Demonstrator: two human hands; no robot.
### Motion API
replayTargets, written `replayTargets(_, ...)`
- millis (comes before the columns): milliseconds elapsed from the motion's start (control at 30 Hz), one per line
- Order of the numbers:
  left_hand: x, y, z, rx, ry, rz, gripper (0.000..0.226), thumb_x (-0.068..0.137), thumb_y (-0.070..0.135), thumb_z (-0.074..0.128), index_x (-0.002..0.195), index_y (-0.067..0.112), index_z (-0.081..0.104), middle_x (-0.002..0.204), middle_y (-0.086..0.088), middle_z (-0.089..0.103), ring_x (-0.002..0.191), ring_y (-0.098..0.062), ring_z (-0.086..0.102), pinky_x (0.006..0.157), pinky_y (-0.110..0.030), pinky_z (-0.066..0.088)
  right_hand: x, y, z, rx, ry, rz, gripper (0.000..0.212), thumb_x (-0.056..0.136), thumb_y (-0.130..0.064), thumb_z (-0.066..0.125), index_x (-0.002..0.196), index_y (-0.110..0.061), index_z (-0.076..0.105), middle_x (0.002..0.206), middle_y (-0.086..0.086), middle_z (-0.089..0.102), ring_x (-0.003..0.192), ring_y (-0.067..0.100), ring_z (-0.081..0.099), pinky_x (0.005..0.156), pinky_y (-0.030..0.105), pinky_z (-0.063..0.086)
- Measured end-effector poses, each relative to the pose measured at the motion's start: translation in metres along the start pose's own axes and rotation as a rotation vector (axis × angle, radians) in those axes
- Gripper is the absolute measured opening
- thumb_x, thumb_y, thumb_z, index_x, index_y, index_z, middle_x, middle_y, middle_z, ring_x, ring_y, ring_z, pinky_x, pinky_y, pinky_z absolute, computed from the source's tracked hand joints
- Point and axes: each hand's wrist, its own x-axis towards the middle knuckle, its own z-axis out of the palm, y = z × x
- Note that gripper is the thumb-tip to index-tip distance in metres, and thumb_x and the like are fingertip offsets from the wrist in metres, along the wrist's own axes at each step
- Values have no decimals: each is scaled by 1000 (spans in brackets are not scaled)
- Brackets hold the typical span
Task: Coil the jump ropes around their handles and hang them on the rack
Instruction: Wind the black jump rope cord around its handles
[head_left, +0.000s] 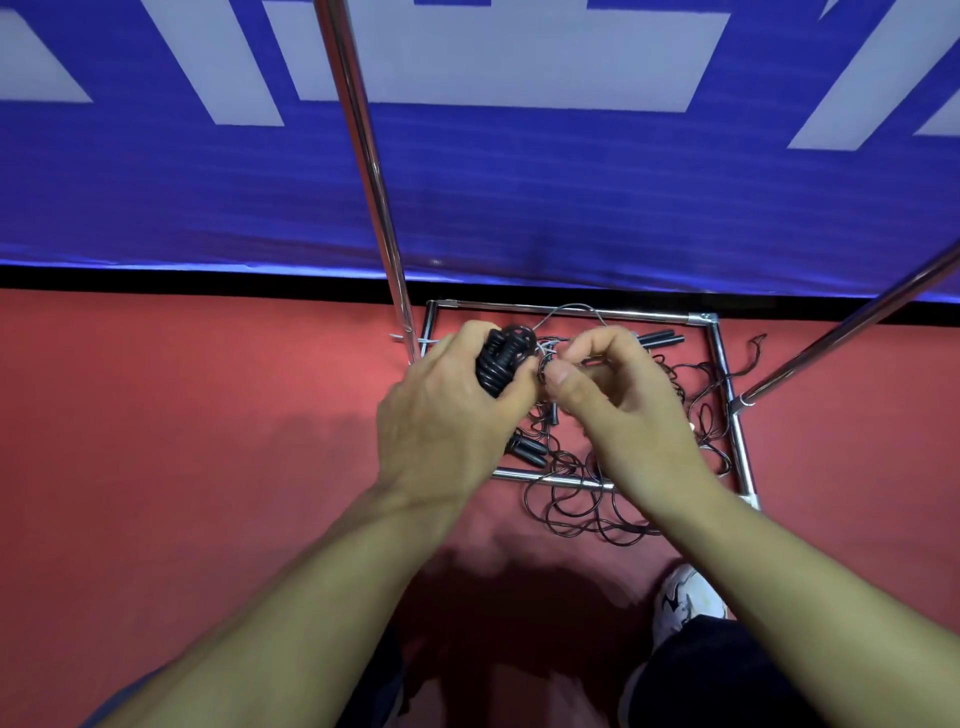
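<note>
Above the rack (724, 358) base, my left hand (441, 415) gripped the coiled rope (501, 358) while my right hand (618, 395) pinched its loose end; tucking it in seemed next, then hanging.

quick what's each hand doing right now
Left hand: grips the coiled jump rope.
Right hand: pinches the thin rope end.

A red floor (182, 441) is seen below. On it stands the chrome base frame (727, 384) of a rack, set against a blue and white banner (519, 197). Loose dark ropes (582, 499) are heaped inside the frame and spill over its near bar onto the floor. Black handles (660, 339) lie among them. A white shoe (685, 603) is planted nearby.
</note>
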Motion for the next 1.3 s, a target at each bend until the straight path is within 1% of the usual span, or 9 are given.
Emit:
replayTargets(133, -6, 1, 3, 185, 38, 124, 41, 80, 65, 44, 107, 36, 57, 97, 13, 61, 84, -28, 65, 66, -36, 48, 2, 2, 6, -33, 56, 4, 20, 82, -37, 74, 74, -23, 63, 72, 5, 53, 63, 13, 43, 59, 27, 39)
replayTargets(267, -6, 3, 10, 280, 127, 183, 37, 76, 55, 58, 104, 32, 62, 91, 10, 61, 73, -30, 66, 56, -32, 33, -1, -1, 17, 128, 80, 204, 20, 92, -23, 68, 76, -10, 66, 79, 26, 66, 67, 17, 52, 67, 33, 45)
replayTargets(467, -4, 0, 15, 331, 138, 186, 47, 69, 59, 56, 106, 30, 65, 91, 10, 62, 76, -24, 67, 54, -30, 32, -1, -7, 21, 99, 69, 316, 31, 93, -20, 54, 64, -17, 64, 70, 13, 61, 67, 23, 42, 65, 41, 35)
replayTargets(600, -4, 1, 15, 369, 14, 126, 46, 78, 65, 46, 108, 33, 60, 102, 10, 60, 90, -26, 66, 62, -35, 36, 1, -9, 23, -31, 53, 348, 31, 91, -21, 49, 62, -19, 58, 61, -4, 53, 58, 10, 43, 65, 33, 38)
replayTargets(733, 3, -1, 12, 215, -81, -15, 35, 86, 58, 52, 116, 40, 53, 112, 15, 59, 101, -31, 63, 81, -39, 47, 0, -13, 18, -65, 50, 307, 30, 93, -28, 47, 64, -21, 54, 58, -14, 49, 61, 11, 44, 63, 32, 39)
replayTargets(867, 4, -1, 15, 164, -116, -26, 34, 86, 55, 53, 118, 43, 54, 108, 14, 66, 103, -28, 63, 84, -37, 49, 2, -8, 16, -249, 34, 216, 22, 94, -28, 45, 76, -17, 52, 67, -8, 52, 67, 15, 46, 61, 32, 35)
replayTargets(1033, 7, -1, 10, 5, -159, 6, 64, 81, 42, 63, 139, 57, 42, 85, 16, 69, 90, -18, 63, 85, -33, 50, 11, 3, 8, -449, 8, 130, 23, 92, -18, 50, 72, -17, 40, 69, 0, 48, 65, 18, 40, 56, 29, 30)
replayTargets(1167, 8, -8, 14, -333, -243, 54, 50, 75, 33, 63, 123, 48, 63, 74, 15, 65, 64, -10, 58, 75, -33, 55, 15, 8, 3, -322, 112, 40, 22, 92, -10, 56, 79, -22, 42, 64, -8, 46, 57, 11, 39, 56, 26, 34)
replayTargets(1300, 7, -5, 14, -449, -206, 40, 21, 79, 25, 67, 97, 35, 69, 76, 16, 68, 64, -14, 64, 72, -45, 59, 11, 7, 7, -289, 125, -68, 13, 95, -13, 57, 87, -19, 49, 64, -9, 50, 57, 9, 44, 59, 30, 40)
